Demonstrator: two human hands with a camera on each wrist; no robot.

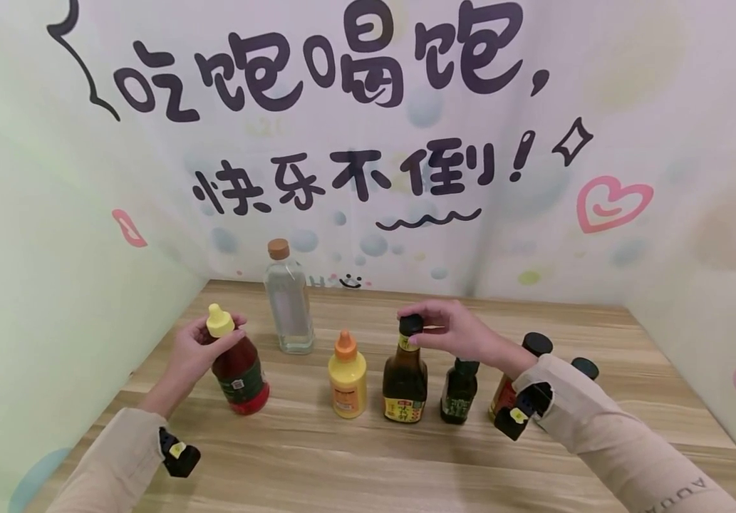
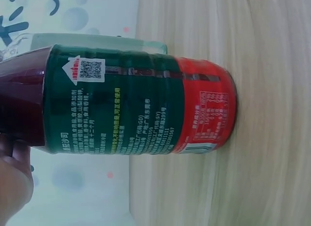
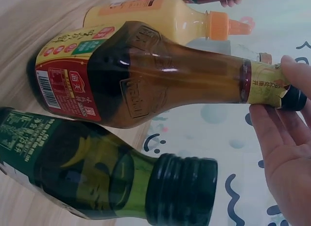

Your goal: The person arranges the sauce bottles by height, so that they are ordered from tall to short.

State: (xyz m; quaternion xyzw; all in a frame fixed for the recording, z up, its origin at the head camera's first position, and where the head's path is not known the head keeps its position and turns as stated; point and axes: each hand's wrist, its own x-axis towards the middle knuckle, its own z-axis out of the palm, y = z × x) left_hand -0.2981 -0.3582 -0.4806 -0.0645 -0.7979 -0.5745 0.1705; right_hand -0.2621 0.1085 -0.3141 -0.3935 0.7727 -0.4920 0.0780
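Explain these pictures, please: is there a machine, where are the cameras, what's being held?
No machine works here, just a person's two bare hands. The wide picture comes from a head camera; the sideways close-ups come from wrist cameras, one per hand. The left hand grips a red bottle near its yellow cap; the right hand holds a brown bottle near its top. On the wooden table stand a clear bottle, a yellow bottle, a small green bottle, and two more bottles partly hidden by the right sleeve.
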